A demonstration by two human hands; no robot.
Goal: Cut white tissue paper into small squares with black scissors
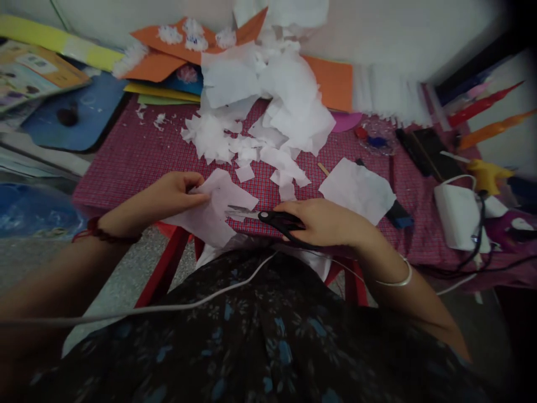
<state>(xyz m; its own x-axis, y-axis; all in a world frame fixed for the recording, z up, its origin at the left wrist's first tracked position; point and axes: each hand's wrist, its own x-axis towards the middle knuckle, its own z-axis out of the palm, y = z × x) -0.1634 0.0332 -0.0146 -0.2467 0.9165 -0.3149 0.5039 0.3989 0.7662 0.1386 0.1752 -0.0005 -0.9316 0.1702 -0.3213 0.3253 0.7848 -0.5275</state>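
Pinched between the thumb and fingers of my left hand [178, 193] is a sheet of thin white paper [213, 215], which hangs partly over the table's front edge. My right hand [323, 221] grips black-handled scissors [277, 217] by their loops. The scissor blades point left and are parted at the right edge of the sheet. Just beyond lie small cut paper pieces [245, 173], and another white sheet [358, 187] rests to the right of my right hand.
A heap of crumpled white paper [289, 95] covers the table's back middle, with orange card [331, 84] behind it. At the right stand a white adapter box [459, 215] with cables and a dark phone-like object [432, 148]. A blue board [79, 117] lies at left. A white cord [201, 302] crosses my lap.
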